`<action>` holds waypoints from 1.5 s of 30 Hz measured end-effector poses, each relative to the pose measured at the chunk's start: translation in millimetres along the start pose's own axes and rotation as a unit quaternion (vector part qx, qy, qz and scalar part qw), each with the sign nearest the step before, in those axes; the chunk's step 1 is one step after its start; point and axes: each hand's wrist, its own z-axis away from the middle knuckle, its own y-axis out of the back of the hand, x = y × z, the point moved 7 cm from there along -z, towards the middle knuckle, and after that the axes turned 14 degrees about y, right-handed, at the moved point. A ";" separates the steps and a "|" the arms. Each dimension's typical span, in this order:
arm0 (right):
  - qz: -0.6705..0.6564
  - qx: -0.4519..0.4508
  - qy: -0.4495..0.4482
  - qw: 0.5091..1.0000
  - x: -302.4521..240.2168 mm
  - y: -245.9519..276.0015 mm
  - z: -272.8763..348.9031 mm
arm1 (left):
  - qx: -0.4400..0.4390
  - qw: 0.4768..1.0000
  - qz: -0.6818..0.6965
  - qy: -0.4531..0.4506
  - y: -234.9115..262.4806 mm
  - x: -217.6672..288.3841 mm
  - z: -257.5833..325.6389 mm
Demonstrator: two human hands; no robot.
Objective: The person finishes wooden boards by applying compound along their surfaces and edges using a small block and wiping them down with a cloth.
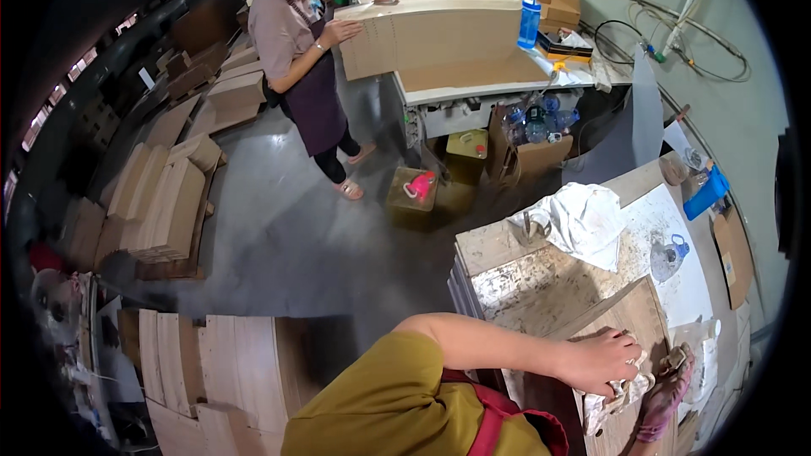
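Note:
At the lower right, my left hand [604,361] is closed on a stained whitish rag [601,412] and presses it against a light wooden panel [623,317]. The panel lies slanted on the workbench. My right hand [666,401], in what looks like a thin pink glove, is closed at the panel's right edge, close to the rag. Something small and brownish shows at its fingertips; I cannot make out what it is. A crumpled white cloth [581,219] rests further back on the bench, and a clear plastic jug with a blue handle [669,260] stands on white paper.
A co-worker [296,59] stands at a far table, both hands on a large wooden panel [439,34]. Metal cans [411,198] stand on the floor between the tables. Stacked wooden panels [169,211] lie on the left, with more boards [241,363] nearer. A blue container [706,192] is by the wall.

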 end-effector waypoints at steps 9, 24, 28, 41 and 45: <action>0.002 -0.074 0.007 0.997 -4.7 -16.8 -13.3 | 0.138 0.976 0.153 -0.064 104.2 2.2 68.1; 0.068 0.115 0.058 0.989 -6.8 -33.0 39.0 | -0.046 0.985 0.086 0.140 146.9 -215.2 184.3; 0.212 0.119 0.045 0.969 -11.1 -31.1 42.3 | -0.061 0.993 0.080 0.069 135.4 -209.2 168.3; 0.226 0.165 0.063 0.958 -13.9 -39.7 52.7 | -0.100 0.992 0.064 0.032 66.5 -230.1 146.1; 0.210 0.171 0.042 0.962 -13.5 -50.8 45.5 | -0.099 0.993 0.060 0.038 64.1 -231.6 145.4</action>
